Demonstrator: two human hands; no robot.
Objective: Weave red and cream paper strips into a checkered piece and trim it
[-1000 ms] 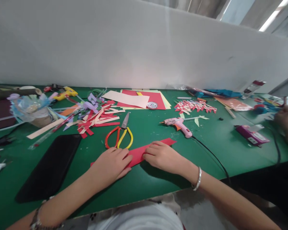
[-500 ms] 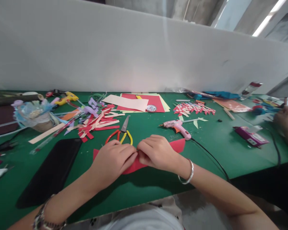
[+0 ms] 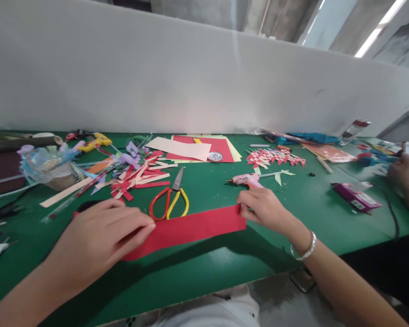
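Note:
A red paper strip [image 3: 201, 225] is stretched between my two hands, just above the green table [image 3: 225, 268]. My left hand [image 3: 105, 231] pinches it between thumb and fingers, and part of the strip goes on behind that hand to the left. At the strip's right end, my right hand [image 3: 262, 206] grips the corner with closed fingers. Scissors [image 3: 177, 179] with one orange and one yellow handle lie directly behind the strip, blades pointing away. A pink glue gun [image 3: 241, 179] lies beyond my right hand, which partly hides it.
Cut red and cream paper strips [image 3: 139, 177] are heaped at the left back. Red and cream sheets [image 3: 221, 147] lie at the back, near woven checkered paper pieces [image 3: 272, 156]. A purple box [image 3: 356, 197] is at right, near another person's hand [image 3: 405, 170].
My hands have moved apart, the left one leftward and the right one rightward. More of the red strip now shows between them.

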